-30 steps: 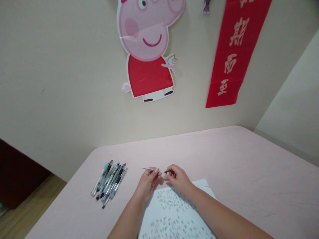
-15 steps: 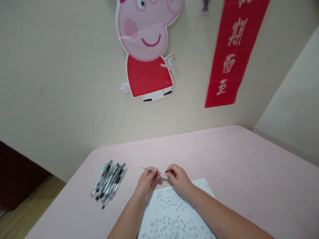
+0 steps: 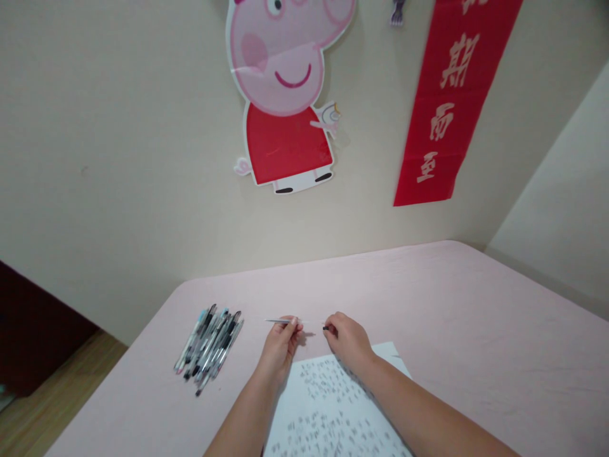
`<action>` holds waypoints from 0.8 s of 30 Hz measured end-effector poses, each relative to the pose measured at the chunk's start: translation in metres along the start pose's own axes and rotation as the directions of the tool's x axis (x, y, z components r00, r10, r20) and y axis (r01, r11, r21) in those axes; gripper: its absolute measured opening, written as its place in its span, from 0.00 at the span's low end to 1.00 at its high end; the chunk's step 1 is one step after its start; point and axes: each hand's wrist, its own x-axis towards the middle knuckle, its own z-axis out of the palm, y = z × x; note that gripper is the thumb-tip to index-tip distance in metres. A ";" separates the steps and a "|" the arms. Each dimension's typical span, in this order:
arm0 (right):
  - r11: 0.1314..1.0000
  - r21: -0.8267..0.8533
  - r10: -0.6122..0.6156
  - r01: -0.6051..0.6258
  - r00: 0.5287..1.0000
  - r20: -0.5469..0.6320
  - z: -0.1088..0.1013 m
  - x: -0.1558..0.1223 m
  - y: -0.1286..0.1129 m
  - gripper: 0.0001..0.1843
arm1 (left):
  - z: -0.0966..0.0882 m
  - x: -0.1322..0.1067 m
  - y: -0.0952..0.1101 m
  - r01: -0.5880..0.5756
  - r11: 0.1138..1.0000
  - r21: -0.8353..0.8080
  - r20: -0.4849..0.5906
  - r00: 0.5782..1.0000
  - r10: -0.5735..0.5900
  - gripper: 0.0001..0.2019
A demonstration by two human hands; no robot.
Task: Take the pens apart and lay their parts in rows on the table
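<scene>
A slim, pale pen (image 3: 275,321) is pinched between the thumb and fingers of my left hand (image 3: 281,346). It lies nearly level, with one end sticking out to the left. My right hand (image 3: 349,337) is closed on a small black pen cap (image 3: 326,328), a short way to the right of the pen. Cap and pen are apart. Below both hands lies a white sheet of paper (image 3: 323,419) covered with rows of handwriting; my right forearm crosses its right side.
Several pens (image 3: 209,349) lie in a pile on the left of the pink-covered table (image 3: 476,317). Behind the table, the wall carries a cartoon pig cutout (image 3: 288,143) and a red banner (image 3: 440,120). The wooden floor (image 3: 71,381) shows at the lower left.
The black cap has come away from the pen. My right hand has moved slightly right with it, while my left hand has shifted slightly left with the pen.
</scene>
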 end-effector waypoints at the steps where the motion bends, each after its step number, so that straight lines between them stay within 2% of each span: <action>1: 1.000 -0.031 0.000 0.001 1.000 0.007 -0.001 0.000 0.000 0.05 | 0.000 0.000 0.000 0.000 1.000 0.000 -0.001 1.000 0.000 0.05; 4: 0.998 -0.066 -0.002 0.003 1.000 0.012 -0.001 0.000 -0.001 0.05 | 0.000 0.000 0.000 -0.004 1.000 0.009 0.010 1.000 0.003 0.05; 7: 1.000 -0.026 -0.011 0.011 1.000 0.005 -0.001 0.000 0.001 0.06 | -0.001 0.000 -0.001 -0.001 1.000 0.024 0.029 1.000 0.001 0.04; 11: 0.977 0.182 -0.107 0.114 0.993 -0.050 0.002 0.001 0.000 0.09 | -0.003 -0.001 -0.001 0.010 0.999 0.040 0.068 0.998 -0.013 0.05; 14: 0.926 0.331 -0.164 0.181 0.983 -0.079 0.005 0.002 -0.001 0.09 | -0.004 -0.002 0.000 0.019 0.997 0.074 0.149 0.988 -0.029 0.10; 18: 0.883 0.434 -0.167 0.178 0.984 -0.066 0.006 0.002 -0.002 0.11 | -0.005 -0.005 0.001 0.032 0.993 0.112 0.217 0.975 -0.055 0.15; 24: 0.887 0.438 -0.145 0.147 0.989 -0.039 0.004 0.002 -0.005 0.14 | -0.005 -0.005 -0.001 0.029 0.991 0.131 0.213 0.975 -0.056 0.15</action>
